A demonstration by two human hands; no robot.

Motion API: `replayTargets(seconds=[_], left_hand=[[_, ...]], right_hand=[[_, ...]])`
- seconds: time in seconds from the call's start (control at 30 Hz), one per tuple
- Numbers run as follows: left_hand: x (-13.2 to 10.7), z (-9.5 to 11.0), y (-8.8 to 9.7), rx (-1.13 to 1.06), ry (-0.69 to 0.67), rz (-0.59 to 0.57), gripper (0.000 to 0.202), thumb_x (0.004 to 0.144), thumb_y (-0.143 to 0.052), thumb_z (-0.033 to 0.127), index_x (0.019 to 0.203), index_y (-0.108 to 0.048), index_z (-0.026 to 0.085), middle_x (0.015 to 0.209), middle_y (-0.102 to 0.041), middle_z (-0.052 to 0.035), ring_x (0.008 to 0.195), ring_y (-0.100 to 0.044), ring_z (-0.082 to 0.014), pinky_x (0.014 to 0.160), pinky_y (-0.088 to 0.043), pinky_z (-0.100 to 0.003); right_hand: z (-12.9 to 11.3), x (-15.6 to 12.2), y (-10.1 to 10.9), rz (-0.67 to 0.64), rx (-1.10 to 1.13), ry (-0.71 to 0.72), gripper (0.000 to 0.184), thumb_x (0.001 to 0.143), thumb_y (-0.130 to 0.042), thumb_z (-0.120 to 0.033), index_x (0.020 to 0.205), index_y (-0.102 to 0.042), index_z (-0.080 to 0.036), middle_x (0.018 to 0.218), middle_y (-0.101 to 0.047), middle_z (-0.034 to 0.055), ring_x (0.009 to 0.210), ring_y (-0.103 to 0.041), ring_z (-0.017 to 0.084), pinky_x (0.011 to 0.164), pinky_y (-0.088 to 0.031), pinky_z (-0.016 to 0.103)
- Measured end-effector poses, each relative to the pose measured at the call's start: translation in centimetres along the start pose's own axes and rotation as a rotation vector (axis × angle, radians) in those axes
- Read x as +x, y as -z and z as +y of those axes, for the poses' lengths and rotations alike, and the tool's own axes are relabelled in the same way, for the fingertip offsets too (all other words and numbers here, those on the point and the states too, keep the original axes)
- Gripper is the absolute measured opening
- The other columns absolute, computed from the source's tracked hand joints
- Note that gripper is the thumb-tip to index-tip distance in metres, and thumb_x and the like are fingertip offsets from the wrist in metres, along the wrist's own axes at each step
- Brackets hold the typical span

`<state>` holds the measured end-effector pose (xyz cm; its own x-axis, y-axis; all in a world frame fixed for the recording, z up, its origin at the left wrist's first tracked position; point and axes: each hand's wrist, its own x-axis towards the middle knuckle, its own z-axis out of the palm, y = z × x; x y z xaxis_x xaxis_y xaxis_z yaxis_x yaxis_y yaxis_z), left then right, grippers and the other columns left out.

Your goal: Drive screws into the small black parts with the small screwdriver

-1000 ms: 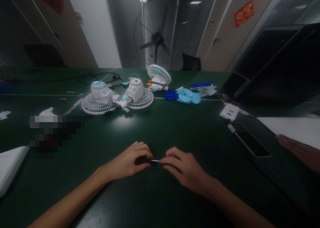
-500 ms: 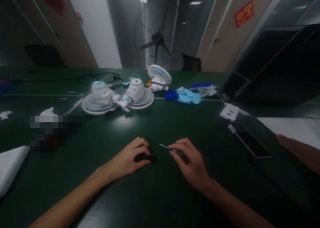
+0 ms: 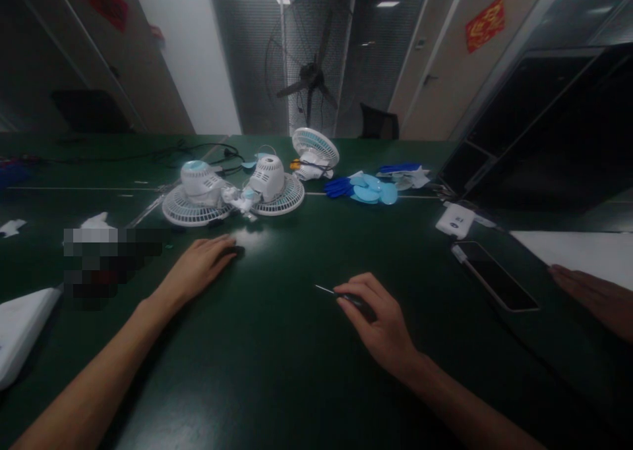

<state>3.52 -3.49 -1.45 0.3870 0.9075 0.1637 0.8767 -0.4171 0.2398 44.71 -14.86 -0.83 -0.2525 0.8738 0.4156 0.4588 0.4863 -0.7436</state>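
Observation:
My right hand point(image 3: 378, 315) rests on the green table point(image 3: 277, 364) and grips a small screwdriver point(image 3: 341, 295) whose thin metal tip points left. My left hand point(image 3: 200, 265) reaches forward and left, its fingers curled over a small dark part point(image 3: 236, 250) that it presses on the table, just short of the fans. Two white and light-blue small fans point(image 3: 198, 196) point(image 3: 274, 186) lie face down beyond it. A third small fan point(image 3: 314, 152) stands further back.
Blue fan blades and blue gloves point(image 3: 368, 190) lie right of the fans. A white box point(image 3: 455, 221) and a phone point(image 3: 494, 277) lie at the right, next to another person's hand point(image 3: 593, 298). A white object point(image 3: 22, 328) sits at the left edge. A floor fan point(image 3: 309, 64) stands behind.
My left hand has moved forward and left with the dark part, away from my right hand. My right hand pulled the screwdriver out of the part and now stays put.

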Motion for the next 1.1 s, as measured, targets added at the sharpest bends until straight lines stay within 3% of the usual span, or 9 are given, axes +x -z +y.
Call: replayTargets(seconds=[0.13,0.27,0.4,0.5,0.6,0.83,1.1], left_hand=[[-0.8,-3.3,0.8,-0.001,0.12,0.008,0.058,0.099,-0.05,0.051,0.144,-0.062,0.018,0.147,-0.065,-0.015,0.132,-0.062,-0.0384,0.113,-0.046,-0.052],[-1.1,-4.3,0.5,-0.082,0.153,0.05,0.057,0.099,-0.045,0.041,0.148,-0.058,0.016,0.144,-0.066,-0.0155,0.127,-0.065,-0.0351,0.109,-0.05,-0.049],[-0.6,-5.0,0.1,-0.117,0.165,0.14,0.053,0.1,-0.045,0.046,0.138,-0.065,0.016,0.14,-0.067,-0.0174,0.127,-0.063,-0.0356,0.108,-0.051,-0.049],[-0.2,-5.6,0.1,-0.091,0.154,0.139,0.048,0.099,-0.046,0.05,0.123,-0.073,0.017,0.131,-0.068,-0.0169,0.119,-0.065,-0.0354,0.104,-0.052,-0.048],[-0.2,-5.8,0.4,-0.074,0.159,0.109,0.045,0.1,-0.047,0.052,0.115,-0.075,0.019,0.125,-0.069,-0.0145,0.112,-0.067,-0.0335,0.099,-0.054,-0.045],[-0.6,-5.8,0.5,-0.034,0.182,0.1,0.043,0.096,-0.054,0.056,0.113,-0.074,0.022,0.123,-0.071,-0.0124,0.112,-0.066,-0.0337,0.091,-0.055,-0.042],[-0.4,-5.4,0.9,-0.215,0.251,0.141,0.058,0.093,-0.057,0.069,0.117,-0.073,0.019,0.121,-0.075,-0.0126,0.098,-0.07,-0.0292,0.087,-0.056,-0.038]], right_hand=[[0.1,0.0,0.0,-0.008,0.002,-0.011,0.019,0.105,-0.058,-0.02,0.119,-0.069,-0.026,0.111,-0.062,0.0063,0.094,-0.067,0.02,0.074,-0.061,0.033],[0.1,0.0,-0.1,-0.008,0.003,-0.013,0.019,0.104,-0.059,-0.02,0.119,-0.069,-0.027,0.112,-0.062,0.0062,0.094,-0.067,0.02,0.074,-0.061,0.032],[0.1,0.0,-0.1,0.008,-0.019,0.004,0.017,0.104,-0.06,-0.02,0.117,-0.069,-0.026,0.11,-0.063,0.0061,0.095,-0.066,0.021,0.077,-0.06,0.035],[0.0,0.0,-0.1,0.004,-0.008,0.008,0.018,0.104,-0.059,-0.02,0.118,-0.069,-0.026,0.11,-0.063,0.006,0.095,-0.067,0.021,0.076,-0.06,0.034],[0.1,0.0,-0.1,-0.004,-0.004,-0.005,0.019,0.104,-0.06,-0.02,0.119,-0.069,-0.027,0.112,-0.063,0.0061,0.095,-0.067,0.021,0.075,-0.061,0.034],[0.1,0.0,0.0,-0.007,0.0,-0.012,0.018,0.105,-0.059,-0.022,0.118,-0.07,-0.026,0.111,-0.064,0.0065,0.095,-0.068,0.021,0.075,-0.064,0.034],[-0.1,0.1,0.1,-0.011,0.008,-0.015,0.018,0.104,-0.059,-0.022,0.118,-0.07,-0.026,0.111,-0.063,0.0066,0.094,-0.068,0.021,0.074,-0.064,0.033]])
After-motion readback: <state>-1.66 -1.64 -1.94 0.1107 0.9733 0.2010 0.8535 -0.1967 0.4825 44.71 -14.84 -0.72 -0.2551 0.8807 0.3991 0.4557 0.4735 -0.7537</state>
